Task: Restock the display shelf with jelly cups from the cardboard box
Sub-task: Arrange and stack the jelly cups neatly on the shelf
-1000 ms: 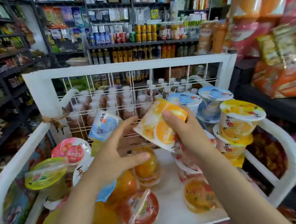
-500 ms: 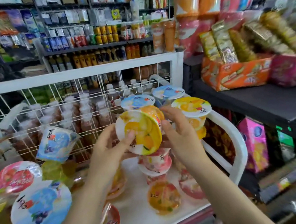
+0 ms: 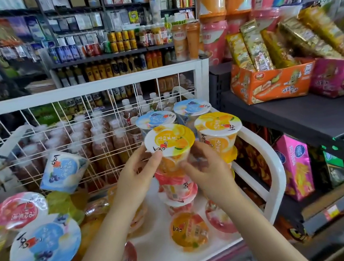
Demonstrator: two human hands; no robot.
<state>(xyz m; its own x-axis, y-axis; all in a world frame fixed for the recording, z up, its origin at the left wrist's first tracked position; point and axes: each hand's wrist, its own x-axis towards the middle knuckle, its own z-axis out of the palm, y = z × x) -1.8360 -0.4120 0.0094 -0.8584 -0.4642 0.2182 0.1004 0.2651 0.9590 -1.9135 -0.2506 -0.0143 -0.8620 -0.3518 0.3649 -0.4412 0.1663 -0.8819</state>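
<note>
**Orange cup held over the pink stack**

Above the pink stack (image 3: 178,187) on the white shelf (image 3: 160,252), you hold an orange cup (image 3: 170,145) upright with both hands. Your left hand (image 3: 134,180) pinches its left side, thumb up against the rim of the lid. Your right hand (image 3: 206,170) curls round its right side, fingers bent on the clear wall. The cup's base sits at the top of the pink stack; whether it rests there or hangs just above, you cannot tell.

Just right of the pink stack stands a second orange cup (image 3: 219,132), and behind that two blue cups (image 3: 192,107) against the wire grid (image 3: 60,133). Left of the stack a blue cup (image 3: 63,171) leans tilted on the grid. In front of the stack an orange cup (image 3: 188,231) lies on its side.
</note>
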